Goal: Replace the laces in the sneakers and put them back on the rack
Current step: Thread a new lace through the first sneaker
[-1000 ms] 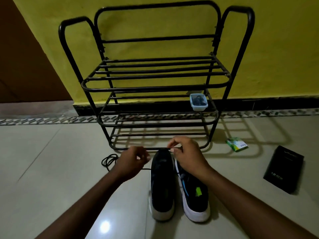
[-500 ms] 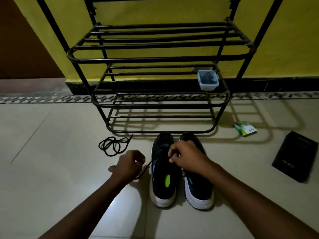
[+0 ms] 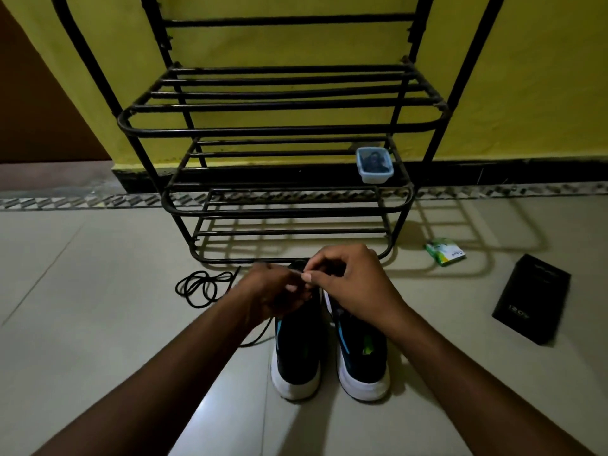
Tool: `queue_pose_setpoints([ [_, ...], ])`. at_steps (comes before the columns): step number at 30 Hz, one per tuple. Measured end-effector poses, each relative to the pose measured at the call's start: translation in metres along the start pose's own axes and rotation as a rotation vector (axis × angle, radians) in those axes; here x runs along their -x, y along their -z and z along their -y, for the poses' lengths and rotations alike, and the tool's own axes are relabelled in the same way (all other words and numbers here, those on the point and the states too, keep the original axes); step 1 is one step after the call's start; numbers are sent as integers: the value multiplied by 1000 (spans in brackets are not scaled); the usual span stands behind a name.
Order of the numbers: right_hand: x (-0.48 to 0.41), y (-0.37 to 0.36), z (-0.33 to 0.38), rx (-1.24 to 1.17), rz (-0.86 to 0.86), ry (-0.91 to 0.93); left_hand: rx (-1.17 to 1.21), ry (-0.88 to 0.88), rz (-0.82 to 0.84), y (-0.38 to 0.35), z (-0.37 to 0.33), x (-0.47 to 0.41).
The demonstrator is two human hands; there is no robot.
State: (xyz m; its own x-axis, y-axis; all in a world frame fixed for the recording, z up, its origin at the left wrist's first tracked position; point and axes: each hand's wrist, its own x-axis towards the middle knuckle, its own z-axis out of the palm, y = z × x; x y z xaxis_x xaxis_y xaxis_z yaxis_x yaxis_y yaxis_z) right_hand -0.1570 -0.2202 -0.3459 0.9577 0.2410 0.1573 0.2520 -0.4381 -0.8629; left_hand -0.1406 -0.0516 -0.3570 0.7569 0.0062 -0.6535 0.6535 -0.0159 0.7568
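Mid-lacing; black tubular metal shoe rack (image 3: 263, 130) at 12 o'clock, not yet reloaded.
Pair of black white-soled sneakers (image 3: 297, 357) just short of bottom rail. Left hand (image 3: 269, 291) and right hand (image 3: 348, 281) curled together over the 9 o'clock shoe, pinching thin black lace (image 3: 260, 334). Risks: slack tail at 7 o'clock catching under sole; tip slipping from pinch. Room: open tile at 9; rail tight at 12; flat black box (image 3: 531, 297) at 3; loose black lace coil (image 3: 204, 286) at 10.

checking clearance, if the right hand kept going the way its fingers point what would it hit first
The right hand would likely meet the left hand, close beside it; depth unclear.
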Motion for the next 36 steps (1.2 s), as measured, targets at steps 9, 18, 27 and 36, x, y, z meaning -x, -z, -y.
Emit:
queue_pose_setpoints([
  [9, 7, -39, -29, 48, 83, -131, -59, -296, -106, 51, 3, 9],
  [18, -5, -97, -44, 746, 409, -79, -498, -540, -405, 71, 22, -11],
  [27, -8, -74, -30, 301, 294, -242, -287, -534, -285, 67, 24, -10],
  [36, 0, -26, 11, -58, 103, -193, -49, -531, 4, 33, 9, 2],
])
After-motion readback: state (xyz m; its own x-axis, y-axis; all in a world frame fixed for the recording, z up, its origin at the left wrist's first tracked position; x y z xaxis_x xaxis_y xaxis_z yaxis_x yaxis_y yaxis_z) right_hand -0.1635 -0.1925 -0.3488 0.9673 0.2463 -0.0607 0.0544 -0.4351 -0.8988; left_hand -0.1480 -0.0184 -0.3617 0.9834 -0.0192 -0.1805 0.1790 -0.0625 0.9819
